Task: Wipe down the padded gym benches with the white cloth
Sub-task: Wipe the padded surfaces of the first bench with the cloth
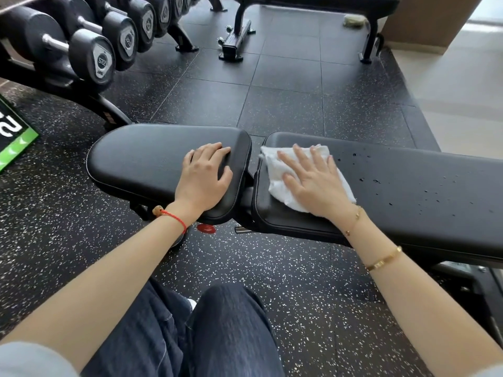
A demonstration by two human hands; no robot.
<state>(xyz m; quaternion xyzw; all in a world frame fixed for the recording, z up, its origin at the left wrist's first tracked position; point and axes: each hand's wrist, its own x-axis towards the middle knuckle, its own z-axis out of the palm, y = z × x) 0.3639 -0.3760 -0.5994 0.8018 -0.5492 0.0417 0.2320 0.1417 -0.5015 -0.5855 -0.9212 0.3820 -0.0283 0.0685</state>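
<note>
At mid-frame the right hand (313, 183) lies flat on the white cloth (283, 183), fingers straight and spread, pressing it down rather than curling round it; this grip is released. The cloth sits bunched under the palm at the left end of the long back pad (408, 191) of the bench, its edges showing beyond the fingers on every side. Water droplets (375, 180) speckle the pad to the right of the cloth. The left hand (205, 176) rests on the right end of the seat pad (141, 156), fingers bent over the pad's edge, just across the gap from the cloth. Dumbbells (89, 55) line a rack at upper left.
</note>
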